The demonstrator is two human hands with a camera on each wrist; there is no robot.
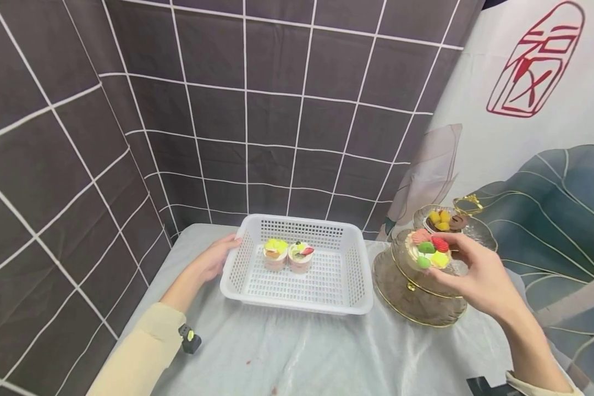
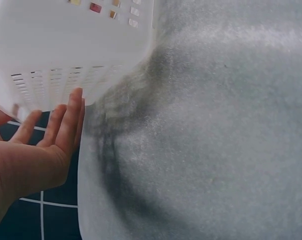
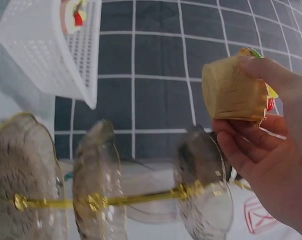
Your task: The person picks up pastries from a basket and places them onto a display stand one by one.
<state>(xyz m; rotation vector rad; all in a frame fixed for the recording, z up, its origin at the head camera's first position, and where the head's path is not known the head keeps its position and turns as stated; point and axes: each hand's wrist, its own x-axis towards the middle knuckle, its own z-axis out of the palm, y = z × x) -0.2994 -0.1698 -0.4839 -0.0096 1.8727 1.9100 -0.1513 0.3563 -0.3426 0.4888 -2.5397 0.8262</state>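
From the head, a white basket [image 1: 297,305] sits on the worktop [image 1: 237,352], holding two dessert cups side by side in its left half: one yellow-topped [image 1: 275,256], the other carrying a strawberry slice [image 1: 301,258]. The left hand [image 1: 216,257] touches the basket's left end. To the right, a tiered glass stand [image 1: 421,308] bears a dark dessert with yellow chunks [image 1: 441,221] on its top plate. The right hand [image 1: 480,275] pinches a cupcake [image 1: 428,254] between thumb and fingers, in the air in front of the stand; its red, green and yellow topping faces up towards the head.

From the left wrist, the left hand's fingers are loosely spread and fairly straight against the basket's outer wall. Specks of yellow, red and brown show through the holes.

From the right wrist, the cupcake shows side-on, its tan wrapper [image 3: 233,90] hidden from the head. The base points left and the topping right, so its axis runs roughly along the stand's gold rod [image 3: 146,198], nearly upright. Only here do the three plates show edge-on, one above another, apart from the cupcake.
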